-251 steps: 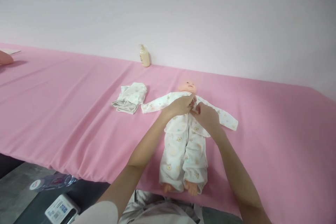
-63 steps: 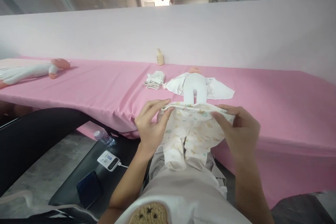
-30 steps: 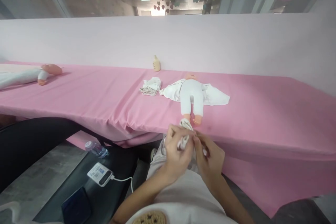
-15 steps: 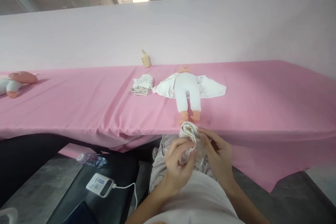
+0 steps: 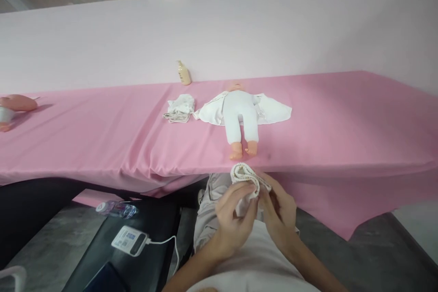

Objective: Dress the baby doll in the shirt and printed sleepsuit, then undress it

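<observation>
Nearest, the left hand (image 5: 236, 219) and right hand (image 5: 278, 212) are pinching the bunched baby trousers (image 5: 244, 178) in closed fingers, just below the pink table (image 5: 102, 132) edge. The cloth is looking light, soft and floppy, likely best gripped at its gathered rim. Farther off, the doll (image 5: 241, 116) is lying feet-near.

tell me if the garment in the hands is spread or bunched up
Bunched up: the garment is gathered into a small roll, gripped between left hand and right hand.
</observation>
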Motion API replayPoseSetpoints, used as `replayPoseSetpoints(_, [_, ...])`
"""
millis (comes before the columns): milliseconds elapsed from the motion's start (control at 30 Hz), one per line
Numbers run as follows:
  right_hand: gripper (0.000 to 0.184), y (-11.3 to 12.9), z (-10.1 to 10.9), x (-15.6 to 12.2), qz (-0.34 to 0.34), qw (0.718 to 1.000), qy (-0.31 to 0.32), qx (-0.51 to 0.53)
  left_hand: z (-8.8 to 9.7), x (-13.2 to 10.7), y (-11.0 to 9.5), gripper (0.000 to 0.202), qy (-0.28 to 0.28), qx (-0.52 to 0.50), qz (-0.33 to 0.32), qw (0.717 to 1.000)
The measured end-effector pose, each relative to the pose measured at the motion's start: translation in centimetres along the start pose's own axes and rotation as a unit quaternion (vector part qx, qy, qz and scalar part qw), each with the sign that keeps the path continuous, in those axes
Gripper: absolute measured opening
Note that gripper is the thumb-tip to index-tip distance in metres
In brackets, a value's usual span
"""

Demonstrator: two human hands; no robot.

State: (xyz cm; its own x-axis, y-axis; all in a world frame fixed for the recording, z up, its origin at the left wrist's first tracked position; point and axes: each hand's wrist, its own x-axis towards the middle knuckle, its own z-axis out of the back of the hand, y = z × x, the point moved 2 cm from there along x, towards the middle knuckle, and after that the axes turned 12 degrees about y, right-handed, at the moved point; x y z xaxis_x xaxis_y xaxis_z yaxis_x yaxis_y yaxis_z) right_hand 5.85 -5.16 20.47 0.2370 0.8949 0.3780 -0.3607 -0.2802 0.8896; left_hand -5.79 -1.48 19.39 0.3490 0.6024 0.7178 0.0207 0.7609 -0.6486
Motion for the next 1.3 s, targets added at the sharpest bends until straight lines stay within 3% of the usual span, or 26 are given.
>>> replayPoseSetpoints(100, [0.044,0.0,-0.1,-0.7,0.079,0.995,0.062,0.014,-0.5,-0.4,-0.5,0.046,0.043,-0.017,-0.011,0.999])
replayPoseSetpoints(200, [0.037,-0.2,0.4,-0.9,0.087,0.996,0.008,0.015,-0.4,-0.2,-1.0,0.049,0.103,-0.012,-0.03,0.994])
replayPoseSetpoints(267, [0.025,-0.4,0.8,-0.9,0.077,0.997,-0.026,0.017,0.3,0.2,-1.2,0.047,0.084,0.024,-0.043,0.995])
replayPoseSetpoints(367, [0.02,-0.6,1.2,-1.0,0.089,0.995,-0.006,0.035,1.6,1.1,-1.2,0.036,0.059,0.138,-0.019,0.989])
replayPoseSetpoints(500, [0.019,-1.0,1.9,-1.5,0.107,0.993,-0.01,0.049,1.9,1.3,-1.1,0.03,0.191,0.152,0.001,0.97])
replayPoseSetpoints(600, [0.017,-1.0,2.3,-1.6,0.108,0.993,-0.028,0.029,1.6,0.8,-1.0,0.03,0.227,0.136,-0.022,0.964])
replayPoseSetpoints(700, [0.017,-0.6,2.4,-1.3,0.118,0.993,0.012,0.004,1.7,0.4,-0.9,0.024,0.215,0.151,-0.041,0.964])
replayPoseSetpoints(833, [0.004,-0.5,2.8,-0.6,0.089,0.992,0.09,-0.024,2.2,0.3,-0.5,0.017,0.223,0.183,-0.012,0.958])
replayPoseSetpoints(967, [0.017,-1.0,3.4,-0.1,0.016,0.981,0.18,-0.074,2.4,0.7,-0.5,0.009,0.229,0.23,-0.018,0.946])
replayPoseSetpoints(1067, [0.018,-0.8,3.6,0.1,0.036,0.968,0.217,-0.122,2.1,0.9,-0.8,0.011,0.243,0.253,-0.022,0.936])
replayPoseSetpoints(1200, [0.01,0.0,3.5,-0.1,0.089,0.96,0.21,-0.16,1.6,0.2,-0.5,0.02,0.287,0.159,0.054,0.943])
replayPoseSetpoints(1300, [0.016,0.4,3.5,-0.6,0.095,0.962,0.193,-0.169,1.7,-0.7,0.2,0.025,0.267,0.06,0.137,0.952])
